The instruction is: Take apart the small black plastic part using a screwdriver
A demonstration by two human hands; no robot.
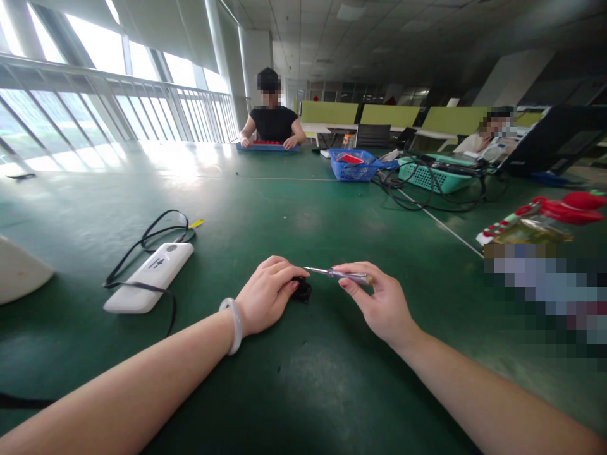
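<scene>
My right hand (383, 297) is closed around the handle of a screwdriver (351, 276), its thin metal shaft pointing left. The tip reaches the fingers of my left hand (270, 292), beside a small black object (302, 291). My left hand grips that object from its left side and covers part of it, so its kind does not show. A pale bangle (232, 325) circles my left wrist.
A white power bank (150, 278) with a black cable lies to the left. Blue (353, 167) and green (439, 177) baskets with tangled cables stand farther back. A red-lidded bottle (535, 227) is at right. A person (272, 123) sits across the table.
</scene>
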